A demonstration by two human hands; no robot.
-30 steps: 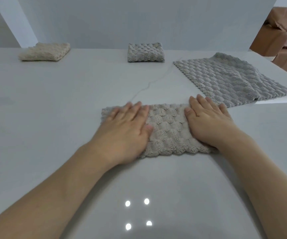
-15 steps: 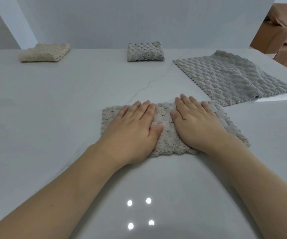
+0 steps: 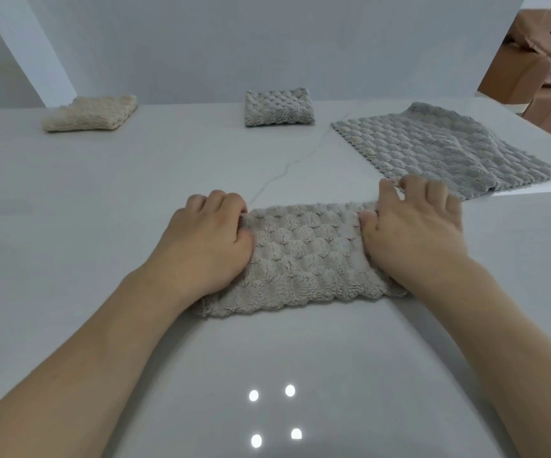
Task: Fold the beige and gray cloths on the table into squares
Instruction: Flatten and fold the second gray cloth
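Folding in hand: you grip the beige cloth (image 3: 303, 259), a half-folded strip mid-table, left hand (image 3: 206, 242) curled on its left end, right hand (image 3: 416, 233) curled on its right. Next, by my reckoning: bring one end over the other, edges matched. Containers: none visible. Open gray cloth (image 3: 439, 150) waits far right.

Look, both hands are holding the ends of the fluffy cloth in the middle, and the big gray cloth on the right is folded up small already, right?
Not quite. In the head view the big gray textured cloth on the right lies spread out flat, not folded. The left hand and right hand do grip the ends of the fluffy beige-gray cloth.
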